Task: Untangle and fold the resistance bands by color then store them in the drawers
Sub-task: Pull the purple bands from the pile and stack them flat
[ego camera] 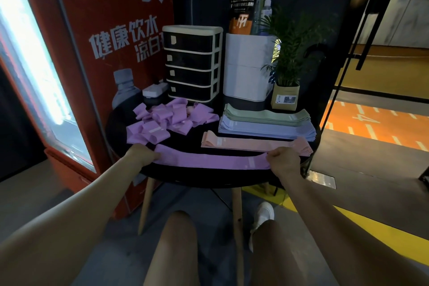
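Note:
A purple resistance band (209, 160) lies stretched flat along the front of the round black table (197, 176). My left hand (144, 154) grips its left end and my right hand (282, 159) pinches its right end. Behind it lies a flat pink band (250, 143). A tangled heap of purple bands (169, 118) covers the table's left part. To the right sit a stack of blue bands (267, 129) and a stack of green bands (267, 115). A cream drawer unit (192, 62) with several dark drawers stands at the back, all shut.
A white bin (246, 67) holding a bottle and pouches stands beside the drawers, with a potted plant (285, 86) to its right. A small white device (154, 89) lies left of the drawers. A red drinks cooler (81, 65) stands close on the left.

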`<control>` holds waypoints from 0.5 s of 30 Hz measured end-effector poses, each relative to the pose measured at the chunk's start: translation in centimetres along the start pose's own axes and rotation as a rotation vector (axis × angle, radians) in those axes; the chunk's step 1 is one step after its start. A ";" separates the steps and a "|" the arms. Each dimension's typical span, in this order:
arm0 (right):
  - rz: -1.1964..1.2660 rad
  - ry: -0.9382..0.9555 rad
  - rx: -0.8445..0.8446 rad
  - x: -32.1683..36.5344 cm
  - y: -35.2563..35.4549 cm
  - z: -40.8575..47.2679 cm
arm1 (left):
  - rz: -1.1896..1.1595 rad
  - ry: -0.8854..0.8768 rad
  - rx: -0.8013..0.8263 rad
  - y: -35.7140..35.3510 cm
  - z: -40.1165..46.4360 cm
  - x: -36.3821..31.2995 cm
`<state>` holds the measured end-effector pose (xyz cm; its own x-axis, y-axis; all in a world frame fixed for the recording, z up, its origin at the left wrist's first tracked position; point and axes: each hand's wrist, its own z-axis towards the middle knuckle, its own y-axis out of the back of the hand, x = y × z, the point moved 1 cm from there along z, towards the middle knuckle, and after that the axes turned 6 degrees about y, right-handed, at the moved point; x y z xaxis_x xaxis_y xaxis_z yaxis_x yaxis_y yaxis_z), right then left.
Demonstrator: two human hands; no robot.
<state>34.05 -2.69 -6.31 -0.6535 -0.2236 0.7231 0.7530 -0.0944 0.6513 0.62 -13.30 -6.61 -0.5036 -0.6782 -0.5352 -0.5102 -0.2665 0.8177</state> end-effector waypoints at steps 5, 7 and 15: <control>-0.123 0.092 0.001 -0.2 -0.6 -0.1 | 0.056 -0.024 -0.076 -0.4 -0.2 0.7; -0.154 0.120 0.000 -0.1 -0.7 -0.2 | 0.009 -0.044 -0.137 -0.4 -1.0 0.5; -0.019 0.284 0.046 4.7 -2.8 0.9 | -0.099 -0.225 -0.261 0.1 -1.0 -0.9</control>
<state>28.80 -2.63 -4.48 -0.6148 -0.4859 0.6212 0.7320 -0.0583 0.6788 1.75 -13.39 -5.86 -0.6164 -0.4802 -0.6240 -0.3833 -0.5093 0.7705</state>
